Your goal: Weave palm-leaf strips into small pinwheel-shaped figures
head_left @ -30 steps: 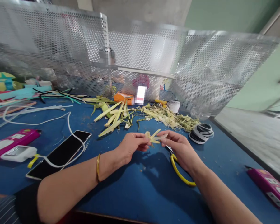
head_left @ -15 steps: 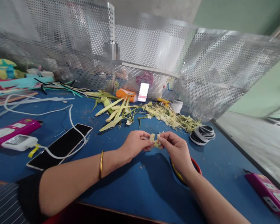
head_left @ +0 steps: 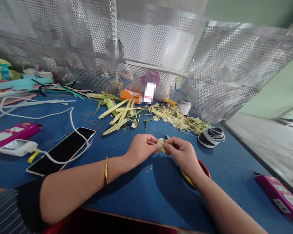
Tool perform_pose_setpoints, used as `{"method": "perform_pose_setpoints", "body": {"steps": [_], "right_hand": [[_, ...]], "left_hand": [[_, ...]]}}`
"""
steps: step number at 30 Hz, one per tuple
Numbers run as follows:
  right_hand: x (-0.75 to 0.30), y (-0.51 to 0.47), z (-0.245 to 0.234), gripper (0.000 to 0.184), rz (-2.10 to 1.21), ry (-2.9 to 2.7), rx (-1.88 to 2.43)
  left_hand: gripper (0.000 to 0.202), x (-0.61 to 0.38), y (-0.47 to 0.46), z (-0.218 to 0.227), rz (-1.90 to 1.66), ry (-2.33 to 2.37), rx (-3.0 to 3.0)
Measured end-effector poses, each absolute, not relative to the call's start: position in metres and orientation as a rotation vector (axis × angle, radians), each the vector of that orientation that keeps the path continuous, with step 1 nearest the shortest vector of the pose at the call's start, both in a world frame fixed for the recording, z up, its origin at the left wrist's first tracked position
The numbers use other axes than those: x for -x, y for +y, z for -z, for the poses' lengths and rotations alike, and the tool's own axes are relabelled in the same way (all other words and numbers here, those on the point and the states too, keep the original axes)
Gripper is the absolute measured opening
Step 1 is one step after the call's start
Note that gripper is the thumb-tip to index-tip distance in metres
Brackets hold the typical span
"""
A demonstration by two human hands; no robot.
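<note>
A small pale piece of corn husk (head_left: 160, 142) is pinched between my two hands above the blue table (head_left: 141, 198). My left hand (head_left: 142, 149) has thumb and fingers closed on its left side. From the other side my right hand (head_left: 183, 155) grips it, also between thumb and fingertips. Beneath my right hand lies a pair of scissors with red and yellow handles (head_left: 205, 169), mostly covered by the hand. Beyond the hands are long husk leaves (head_left: 122, 115) and a heap of shredded husk (head_left: 175, 118).
A roll of white cord (head_left: 211, 137) stands to the right. On the left lie a black phone (head_left: 63, 149), a white cable and a magenta power strip (head_left: 14, 133); another magenta strip (head_left: 280, 196) is at right. Perforated metal panels (head_left: 151, 42) close off the back.
The husk piece was curved open between my hands; now it looks flatter and folded, with my fingertips closer together. The pointed scissor tip now shows beyond my right hand.
</note>
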State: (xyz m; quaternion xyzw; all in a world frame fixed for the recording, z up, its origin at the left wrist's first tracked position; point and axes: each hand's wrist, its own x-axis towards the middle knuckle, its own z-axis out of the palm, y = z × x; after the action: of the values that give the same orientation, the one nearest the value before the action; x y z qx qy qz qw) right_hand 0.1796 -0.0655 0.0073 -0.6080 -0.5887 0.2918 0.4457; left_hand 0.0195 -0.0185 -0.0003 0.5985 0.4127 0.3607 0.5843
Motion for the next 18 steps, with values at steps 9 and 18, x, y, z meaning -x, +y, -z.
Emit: {"method": "perform_pose_setpoints", "body": {"steps": [9, 18], "right_hand": [[-0.1759, -0.0647, -0.0047, 0.018, -0.756, -1.393, 1.393], [-0.1780, -0.0641, -0.0057, 0.027, -0.823, -1.511, 1.428]], "left_hand": [[0.013, -0.0153, -0.0216, -0.0080, -0.801, 1.019, -1.644], [0.019, -0.0117, -0.0255, -0.0094, -0.737, 0.979, -2.068]]}}
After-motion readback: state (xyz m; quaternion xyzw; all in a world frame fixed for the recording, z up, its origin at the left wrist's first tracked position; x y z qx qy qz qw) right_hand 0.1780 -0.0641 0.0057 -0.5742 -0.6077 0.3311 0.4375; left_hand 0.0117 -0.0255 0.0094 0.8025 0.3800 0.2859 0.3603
